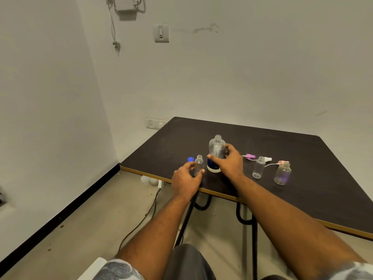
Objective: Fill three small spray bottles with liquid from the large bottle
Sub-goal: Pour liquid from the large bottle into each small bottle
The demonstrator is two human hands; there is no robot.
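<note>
The large clear bottle with a blue label stands uncapped on the dark table. My right hand grips its lower body. Just left of it, my left hand holds a small clear spray bottle, open at the top, standing near the table's front edge. Two more small open bottles stand to the right: one in the middle, one further right.
A blue cap lies behind the left small bottle. Three spray heads lie on the table behind the right bottles: a purple one, a white one and a pink one. Cables run on the floor under the table.
</note>
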